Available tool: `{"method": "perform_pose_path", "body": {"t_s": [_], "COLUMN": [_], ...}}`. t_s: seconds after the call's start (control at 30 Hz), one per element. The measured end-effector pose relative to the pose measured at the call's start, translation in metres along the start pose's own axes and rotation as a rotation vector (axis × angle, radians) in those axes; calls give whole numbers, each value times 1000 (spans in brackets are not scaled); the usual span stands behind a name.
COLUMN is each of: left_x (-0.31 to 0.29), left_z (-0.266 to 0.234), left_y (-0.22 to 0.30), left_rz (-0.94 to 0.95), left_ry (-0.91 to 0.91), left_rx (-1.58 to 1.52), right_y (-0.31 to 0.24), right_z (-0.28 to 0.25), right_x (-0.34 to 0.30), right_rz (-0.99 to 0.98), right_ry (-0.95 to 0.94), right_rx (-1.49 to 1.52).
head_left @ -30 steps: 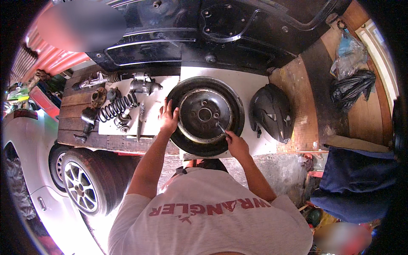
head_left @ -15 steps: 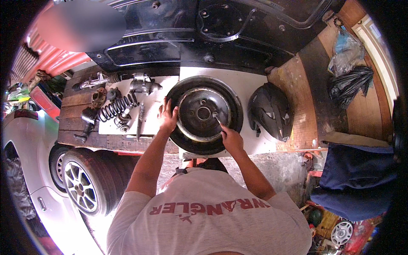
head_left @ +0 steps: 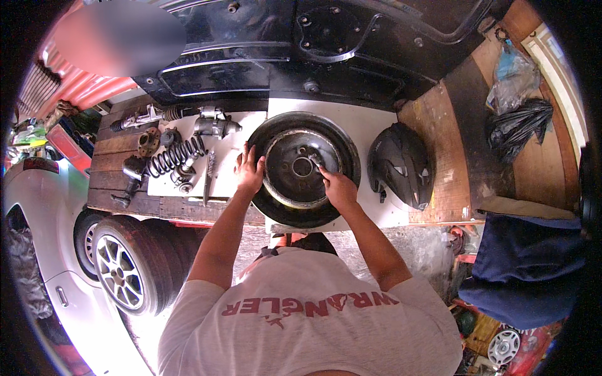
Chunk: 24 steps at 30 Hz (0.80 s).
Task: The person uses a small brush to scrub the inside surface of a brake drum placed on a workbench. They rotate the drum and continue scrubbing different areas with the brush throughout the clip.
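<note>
A black wheel [head_left: 285,194], a steel rim with its tyre on, lies flat on a white board [head_left: 370,125] in front of me. My left hand [head_left: 249,172] rests flat on the tyre's left side with its fingers spread. My right hand [head_left: 338,188] is over the rim's right half, closed around a small thin tool [head_left: 315,160] whose tip points at the hub hole [head_left: 302,167]. Both forearms reach up from my white shirt at the lower edge.
A black helmet [head_left: 401,166] lies right of the wheel. On the left lie a coil spring [head_left: 179,156] and several metal car parts [head_left: 213,125]. Stacked wheels [head_left: 125,269] and a white car [head_left: 37,207] stand lower left. A dark car body [head_left: 301,56] spans the top.
My right hand has moved up from the rim's lower right toward the hub, carrying the tool with it. The left hand has stayed on the tyre.
</note>
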<state>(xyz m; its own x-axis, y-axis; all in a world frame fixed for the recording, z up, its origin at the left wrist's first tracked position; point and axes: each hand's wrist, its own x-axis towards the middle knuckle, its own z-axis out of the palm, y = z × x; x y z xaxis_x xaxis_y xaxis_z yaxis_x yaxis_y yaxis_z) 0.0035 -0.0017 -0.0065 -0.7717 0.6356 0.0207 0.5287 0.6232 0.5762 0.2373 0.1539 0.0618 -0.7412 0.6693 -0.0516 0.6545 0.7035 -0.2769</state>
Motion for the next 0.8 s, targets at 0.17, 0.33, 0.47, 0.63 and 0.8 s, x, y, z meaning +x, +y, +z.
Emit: {"method": "perform_pose_path", "body": {"t_s": [0.17,0.33,0.47,0.63,0.8], "left_x": [1,1,2,2,0], "left_z": [4,4,6,4,3], "left_y": [-3,-2,-3,-5,-2], "left_rz": [-3,-8,2,-4,-12], "left_ry": [13,15,31,26,19], "left_rx": [-33,-33,-37,-37,-42], "right_y": [12,12,7,-1,-2], "right_z": [2,5,3,2,7], "right_x": [-37,-34,-13,-30,-60], "right_rz": [-15,3,9,44,-27], "right_ry": [-33,7,37,-28,-74], "right_rx": [122,52,45,68,20]}}
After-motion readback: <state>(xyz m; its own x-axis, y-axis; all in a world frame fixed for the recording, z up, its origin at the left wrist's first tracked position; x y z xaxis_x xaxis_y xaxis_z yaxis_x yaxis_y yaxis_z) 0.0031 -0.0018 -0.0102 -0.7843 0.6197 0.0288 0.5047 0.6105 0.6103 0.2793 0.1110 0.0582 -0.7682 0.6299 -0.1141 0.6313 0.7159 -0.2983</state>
